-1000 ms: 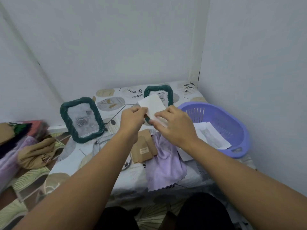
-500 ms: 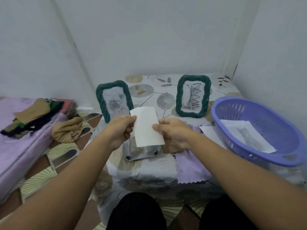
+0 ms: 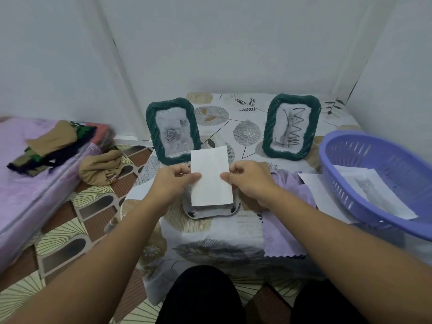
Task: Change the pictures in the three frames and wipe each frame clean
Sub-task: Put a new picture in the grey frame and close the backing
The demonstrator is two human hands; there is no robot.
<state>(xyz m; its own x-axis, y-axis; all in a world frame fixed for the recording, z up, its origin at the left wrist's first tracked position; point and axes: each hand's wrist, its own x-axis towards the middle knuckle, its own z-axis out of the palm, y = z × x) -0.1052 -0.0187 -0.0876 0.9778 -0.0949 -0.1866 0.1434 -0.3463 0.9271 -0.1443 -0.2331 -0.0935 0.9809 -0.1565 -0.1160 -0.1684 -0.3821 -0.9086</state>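
Two hands hold one white sheet (image 3: 211,176) upright over the desk's near middle: the left hand (image 3: 173,183) pinches its left edge, the right hand (image 3: 250,181) its right edge, thumbs on the blank side facing the camera; any print on the far side is hidden. Under the sheet lies a third frame (image 3: 211,210), face down by the look of it, mostly covered by sheet and hands, only its grey near edge and dark clips showing. Two green frames stand upright toward the far edge: one (image 3: 173,130) at the far left with a faint rose picture, its lower corner hidden by the sheet, and one (image 3: 292,127) right of centre with a dark scribbled drawing that is hard to read. A lilac cloth (image 3: 285,220) lies near the front edge, partly under the right forearm. At the right edge a purple basket (image 3: 350,178), cut off by the picture's border, holds printed sheets (image 3: 374,190) too blurred to read; another paper (image 3: 322,195) lies beside it. The desk (image 3: 210,239) wears a leaf-patterned cover and sits in a corner of pale walls. Left of it, on patterned flooring, lies a tan garment (image 3: 100,168), and a lilac bed (image 3: 28,183) bears folded clothes (image 3: 53,142).
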